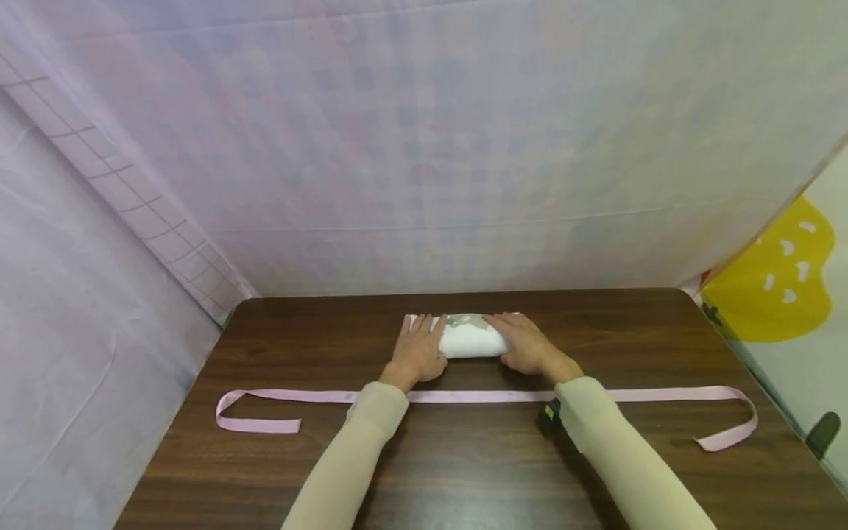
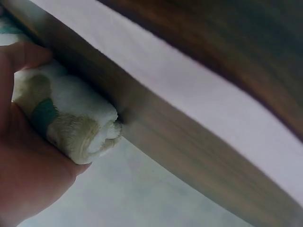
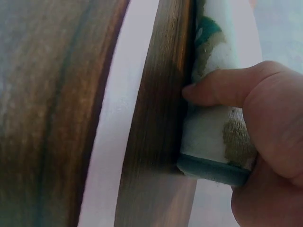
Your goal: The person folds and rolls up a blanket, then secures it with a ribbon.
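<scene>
Pale sleeves (image 1: 351, 464) point toward twelve o'clock, where, beyond the pink ribbon (image 1: 477, 397), the left hand (image 1: 417, 355) grips the nine o'clock end and the right hand (image 1: 527, 346) the three o'clock end of a rolled towel (image 1: 472, 342) (probably light, soft, best squeezed gently there).

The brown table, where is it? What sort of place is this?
Probably an indoor corner set up for working, maybe in someone's home, but I can't be sure. There's a wooden table, a pale checked cloth hung behind it, and a yellow shape at the right.
</scene>
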A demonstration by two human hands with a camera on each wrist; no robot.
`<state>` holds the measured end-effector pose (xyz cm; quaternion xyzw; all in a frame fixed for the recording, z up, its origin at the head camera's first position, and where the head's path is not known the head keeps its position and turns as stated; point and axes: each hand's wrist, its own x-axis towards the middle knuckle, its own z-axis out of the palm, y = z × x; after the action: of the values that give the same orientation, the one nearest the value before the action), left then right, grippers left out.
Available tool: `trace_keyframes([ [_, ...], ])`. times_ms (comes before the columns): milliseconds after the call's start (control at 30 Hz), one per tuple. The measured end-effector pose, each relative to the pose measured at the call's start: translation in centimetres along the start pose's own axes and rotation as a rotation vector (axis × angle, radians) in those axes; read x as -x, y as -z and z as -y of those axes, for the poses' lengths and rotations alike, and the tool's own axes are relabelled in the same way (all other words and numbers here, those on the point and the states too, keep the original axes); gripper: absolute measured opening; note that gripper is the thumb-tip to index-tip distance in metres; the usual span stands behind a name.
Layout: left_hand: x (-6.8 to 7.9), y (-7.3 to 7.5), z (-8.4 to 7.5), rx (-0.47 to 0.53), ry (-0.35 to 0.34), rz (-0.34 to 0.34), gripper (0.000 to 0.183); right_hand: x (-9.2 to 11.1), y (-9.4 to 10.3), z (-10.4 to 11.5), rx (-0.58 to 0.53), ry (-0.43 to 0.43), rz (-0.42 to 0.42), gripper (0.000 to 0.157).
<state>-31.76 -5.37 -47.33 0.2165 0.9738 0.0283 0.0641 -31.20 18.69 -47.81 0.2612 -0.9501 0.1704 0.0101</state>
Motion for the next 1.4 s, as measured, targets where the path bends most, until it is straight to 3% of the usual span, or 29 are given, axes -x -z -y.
trace_keyframes([
  [267, -0.5, -0.3, -0.1, -0.070, 0.003, -0.038, 0.078, 0.1, -0.2, -0.3, 0.045, 0.008, -0.030, 0.079],
  [567, -0.7, -0.7, -0.2, -0.198, -0.007, -0.161, 0.086, -0.3, -0.2, -0.7, 0.160, 0.046, -0.089, 0.080],
  [733, -0.5, -0.5, -0.1, -0.209, -0.014, -0.155, 0.082, -0.5, -0.5, -0.6, 0.243, 0.036, -0.079, 0.085],
  [900, -0.2, -0.1, 0.2, -0.192, -0.032, -0.164, 0.074, -0.6, -0.9, -0.7, 0.272, 0.049, -0.165, 0.081],
  [1100, 0.4, 0.5, 1.3, -0.144, -0.063, -0.224, 0.070, -0.3, -1.2, -1.1, 0.291, 0.128, -0.307, 0.066],
  [1267, 0.7, 0.8, 2.3, -0.110, -0.111, -0.272, 0.075, 0.1, -0.3, -1.2, 0.332, 0.246, -0.418, 0.073],
  [1400, 0.9, 0.8, 3.1, -0.084, -0.135, -0.315, 0.078, 0.4, 0.6, -0.9, 0.357, 0.337, -0.457, 0.081],
])
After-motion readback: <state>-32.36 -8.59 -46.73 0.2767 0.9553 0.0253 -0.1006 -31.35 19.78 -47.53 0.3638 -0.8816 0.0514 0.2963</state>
